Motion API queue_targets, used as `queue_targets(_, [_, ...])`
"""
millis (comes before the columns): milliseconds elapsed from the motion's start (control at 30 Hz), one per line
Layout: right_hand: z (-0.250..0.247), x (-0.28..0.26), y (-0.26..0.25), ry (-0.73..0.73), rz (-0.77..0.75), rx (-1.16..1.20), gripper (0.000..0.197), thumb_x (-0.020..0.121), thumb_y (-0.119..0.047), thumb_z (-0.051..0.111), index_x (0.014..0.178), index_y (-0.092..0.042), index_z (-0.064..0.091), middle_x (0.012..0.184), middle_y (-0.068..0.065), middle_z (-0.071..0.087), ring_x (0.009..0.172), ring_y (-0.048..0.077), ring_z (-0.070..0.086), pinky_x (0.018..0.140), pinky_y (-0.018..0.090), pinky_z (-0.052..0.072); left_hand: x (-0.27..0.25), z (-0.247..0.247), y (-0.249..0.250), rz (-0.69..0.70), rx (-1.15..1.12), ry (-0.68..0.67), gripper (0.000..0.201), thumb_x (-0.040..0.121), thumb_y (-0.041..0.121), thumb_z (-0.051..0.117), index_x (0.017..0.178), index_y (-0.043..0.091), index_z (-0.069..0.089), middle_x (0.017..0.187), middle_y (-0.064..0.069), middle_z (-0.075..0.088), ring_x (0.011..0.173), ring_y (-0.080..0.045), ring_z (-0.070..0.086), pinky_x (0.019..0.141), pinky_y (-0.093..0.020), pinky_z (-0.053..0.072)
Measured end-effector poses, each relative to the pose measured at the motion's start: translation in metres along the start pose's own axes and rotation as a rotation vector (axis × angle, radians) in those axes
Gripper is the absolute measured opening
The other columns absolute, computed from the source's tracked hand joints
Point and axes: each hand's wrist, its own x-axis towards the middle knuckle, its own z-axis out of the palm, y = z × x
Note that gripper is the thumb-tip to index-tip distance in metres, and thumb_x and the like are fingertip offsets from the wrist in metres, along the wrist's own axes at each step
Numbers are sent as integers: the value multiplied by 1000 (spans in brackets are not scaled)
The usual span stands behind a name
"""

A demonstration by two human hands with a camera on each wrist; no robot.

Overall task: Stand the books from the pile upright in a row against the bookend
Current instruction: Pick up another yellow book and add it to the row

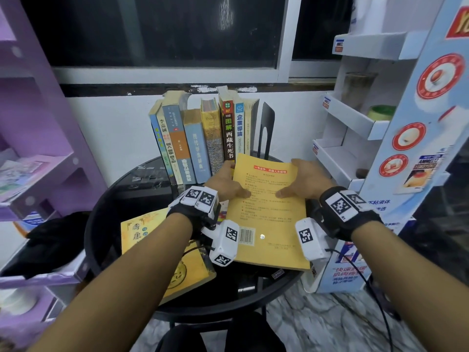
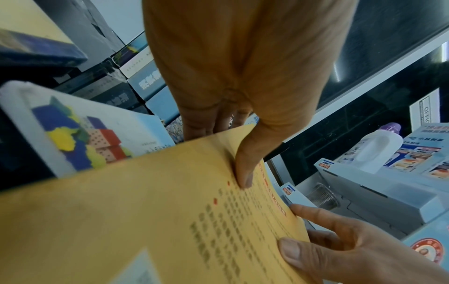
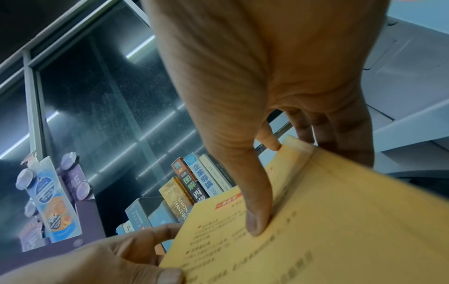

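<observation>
A yellow paperback is held flat above the round black table, back cover up. My left hand grips its left edge, thumb on the cover and fingers underneath. My right hand grips its right edge the same way, with the thumb on top. Several books stand upright in a row at the table's back, against a black bookend on their right. Another yellow book lies flat at the front left. A white book with coloured shapes lies under the held one.
A purple shelf unit stands on the left. A white and blue cardboard display rack stands close on the right, holding a white bottle. A wall and dark window are behind the table. Marble floor shows below.
</observation>
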Motion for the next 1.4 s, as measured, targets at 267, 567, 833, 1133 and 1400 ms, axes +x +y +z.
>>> queue_targets(267, [-22,-8,-15,236,-96,114,98,65,-31,87,145,-20,32,141,10,30,124,29,45,95,41,45,1,-14,26,125,-89,94,91,75,-8,72,142,25,21,115,-7,64,105,-27,63,90,-54,52])
queue_targets(567, [-35,-18,-31,487,-257,298,97,65,-16,88,141,-31,31,136,4,33,114,13,39,96,39,43,1,-22,42,328,-234,205,83,75,-15,68,137,25,30,121,-3,60,110,-27,61,86,-56,54])
queue_targets(833, [-29,-28,-34,559,-405,289,85,68,-17,85,138,-27,38,129,2,38,102,1,35,87,18,33,4,-22,29,381,-391,235,62,86,-2,63,138,18,34,127,-3,59,115,-23,59,93,-51,51])
queue_targets(1133, [-46,-33,-36,496,-483,392,55,72,-24,83,114,-26,48,96,-9,57,80,5,60,62,9,48,12,-21,23,412,-591,190,54,92,20,61,140,18,36,125,-6,63,107,-23,66,91,-47,53])
queue_targets(1400, [-59,-31,-38,341,-524,470,42,77,-25,79,110,-39,58,108,-9,63,98,12,63,82,34,57,14,-24,19,437,-649,128,49,93,13,58,138,14,38,124,-9,64,106,-27,66,88,-45,54])
